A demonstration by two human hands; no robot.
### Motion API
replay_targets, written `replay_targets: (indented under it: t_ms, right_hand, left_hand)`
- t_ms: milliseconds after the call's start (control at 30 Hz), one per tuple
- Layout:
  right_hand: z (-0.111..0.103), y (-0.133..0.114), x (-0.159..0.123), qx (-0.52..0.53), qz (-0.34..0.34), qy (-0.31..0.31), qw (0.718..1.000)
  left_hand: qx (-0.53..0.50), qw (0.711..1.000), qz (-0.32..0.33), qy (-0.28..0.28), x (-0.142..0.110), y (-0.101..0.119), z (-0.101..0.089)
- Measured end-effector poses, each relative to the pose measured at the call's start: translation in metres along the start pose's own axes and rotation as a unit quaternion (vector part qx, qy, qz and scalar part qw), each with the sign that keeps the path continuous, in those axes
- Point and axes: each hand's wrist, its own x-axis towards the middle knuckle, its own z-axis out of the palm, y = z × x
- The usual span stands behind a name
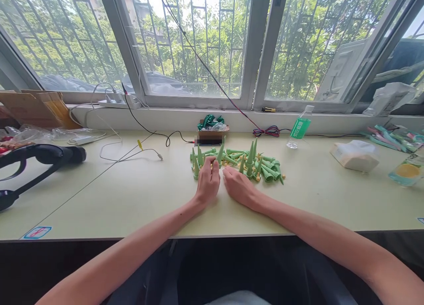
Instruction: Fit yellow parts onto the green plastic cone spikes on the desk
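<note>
Several green pointed cones (266, 172) lie or stand in a loose pile on the pale tabletop, with small beige pieces (284, 176) scattered among them. My left hand (208, 183) has its fingers closed on a green cone (221, 153), which points up and leans slightly. To its left, more upright cones (196, 167) stand close by. My right hand (241, 186) rests low on the table with curled fingers, just in front of a taller group of upright cones (251, 157). Its fingertips face the left hand, and whatever they may hold is hidden.
Behind the pile stands a small box (212, 127) with green and clear plastic inside. A water bottle (300, 126), a tissue pack (355, 156) and a cup (406, 170) are to the right. Cables (139, 152) and a black headset (43, 163) lie left.
</note>
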Motion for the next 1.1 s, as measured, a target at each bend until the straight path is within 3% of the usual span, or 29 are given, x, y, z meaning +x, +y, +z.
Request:
replay_targets:
  t_ms: [467,867,1100]
  right_hand:
    - [-0.007,-0.005,-0.002,-0.050,0.044,-0.020,0.998]
    - [-0.020,-0.016,-0.003,-0.147,0.104,-0.089,0.980]
    - [-0.019,-0.016,-0.004,-0.169,0.100,-0.057,0.979]
  left_hand:
    - [0.000,1.000,-0.004,-0.015,0.000,0.007,0.000]
    - [-0.004,0.999,-0.010,-0.031,0.000,0.007,0.001]
    - [-0.013,0.999,-0.010,-0.036,-0.001,0.010,0.001]
